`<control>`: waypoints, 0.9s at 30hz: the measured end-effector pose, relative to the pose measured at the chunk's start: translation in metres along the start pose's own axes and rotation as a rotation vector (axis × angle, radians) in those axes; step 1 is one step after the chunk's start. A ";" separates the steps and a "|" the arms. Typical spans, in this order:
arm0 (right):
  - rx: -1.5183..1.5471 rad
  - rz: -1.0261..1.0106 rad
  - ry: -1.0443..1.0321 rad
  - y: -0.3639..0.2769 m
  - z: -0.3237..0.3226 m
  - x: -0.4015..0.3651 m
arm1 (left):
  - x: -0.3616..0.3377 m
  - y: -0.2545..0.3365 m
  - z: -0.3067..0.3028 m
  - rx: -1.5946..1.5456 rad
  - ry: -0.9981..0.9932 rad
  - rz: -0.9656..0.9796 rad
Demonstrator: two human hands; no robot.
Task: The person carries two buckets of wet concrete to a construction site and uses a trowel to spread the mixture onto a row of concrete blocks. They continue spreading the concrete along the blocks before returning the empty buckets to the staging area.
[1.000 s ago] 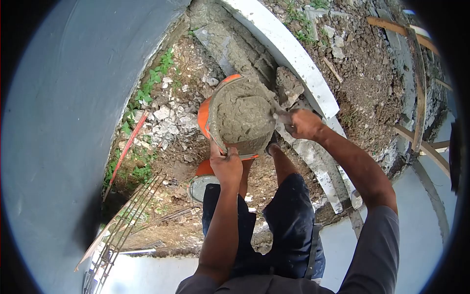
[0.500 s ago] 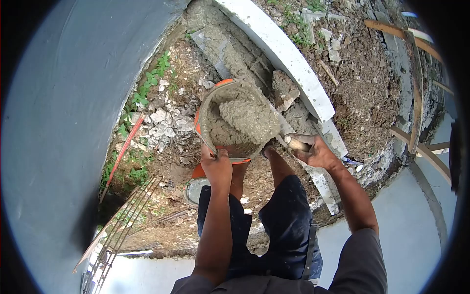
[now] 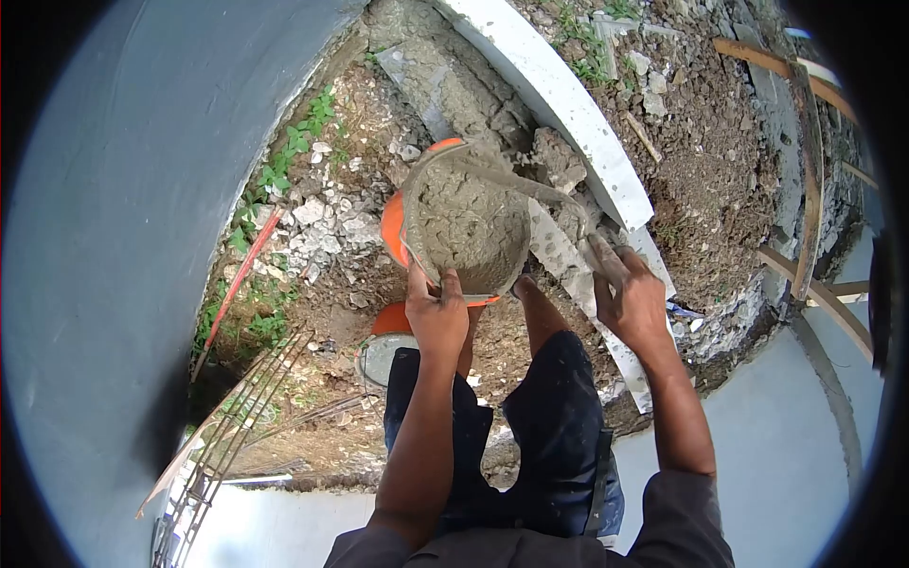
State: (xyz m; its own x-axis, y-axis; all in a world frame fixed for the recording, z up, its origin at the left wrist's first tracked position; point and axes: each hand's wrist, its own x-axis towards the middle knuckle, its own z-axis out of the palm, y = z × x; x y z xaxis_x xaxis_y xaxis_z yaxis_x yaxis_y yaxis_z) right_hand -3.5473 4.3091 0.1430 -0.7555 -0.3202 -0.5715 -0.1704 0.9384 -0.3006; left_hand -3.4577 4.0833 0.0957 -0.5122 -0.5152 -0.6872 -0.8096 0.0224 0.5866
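An orange bucket (image 3: 393,225) with grey wet mortar (image 3: 471,227) inside is tilted in front of me. My left hand (image 3: 438,317) is closed on its near rim. In my right hand (image 3: 636,305) is the handle of a trowel (image 3: 543,191), fingers wrapped round it. The trowel's blade is turned on edge over the right side of the bucket's mouth, and its tip reaches toward the far rim. Beyond the bucket, wet mortar (image 3: 478,90) lies along the foot of a white curved kerb (image 3: 559,99).
A second orange bucket (image 3: 390,320) with grey contents stands by my legs. A broken lump of concrete (image 3: 559,159) lies beside the kerb. At left are a grey wall (image 3: 142,189), a red bar (image 3: 239,284) and a rebar cage (image 3: 222,431); wooden boards (image 3: 805,180) are at right.
The trowel has turned from lying flat with a heap of mortar to standing on edge, and the heap no longer shows on it. The bucket's mouth has shifted slightly.
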 end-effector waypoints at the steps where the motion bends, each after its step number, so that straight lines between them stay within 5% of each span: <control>1: -0.138 -0.130 0.001 0.000 -0.006 0.011 | -0.003 -0.001 0.001 0.029 0.000 0.030; 4: -0.523 -0.414 0.120 0.002 -0.001 0.077 | -0.007 -0.005 0.008 0.011 0.021 0.187; 9: -0.484 -0.288 -0.632 -0.004 0.026 0.137 | -0.010 -0.004 0.008 -0.028 0.010 0.145; 10: -0.488 -0.289 -0.628 0.001 0.031 0.137 | -0.008 -0.005 0.010 -0.037 0.016 0.183; 18: 0.608 -0.304 -0.722 0.038 0.076 0.089 | -0.004 0.002 0.008 -0.146 -0.033 0.025; 22: 0.932 -0.044 -0.796 0.043 0.076 0.066 | 0.005 0.000 0.006 -0.291 0.012 -0.062; 24: 1.521 0.502 -0.904 0.053 0.078 0.049 | 0.008 -0.005 0.004 -0.252 0.017 -0.099; 25: 1.130 0.138 -0.687 0.044 0.059 0.038 | 0.009 -0.005 0.005 -0.305 0.039 -0.142; 27: 0.969 0.131 -0.614 0.039 0.029 0.027 | 0.012 -0.006 0.005 -0.298 0.056 -0.181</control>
State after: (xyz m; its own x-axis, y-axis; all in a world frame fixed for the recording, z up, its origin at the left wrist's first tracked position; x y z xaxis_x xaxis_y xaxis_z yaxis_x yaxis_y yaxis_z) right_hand -3.5561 4.3334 0.0932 -0.2514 -0.4864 -0.8368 0.6443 0.5611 -0.5197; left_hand -3.4604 4.0811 0.0821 -0.3448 -0.5342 -0.7718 -0.7626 -0.3200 0.5622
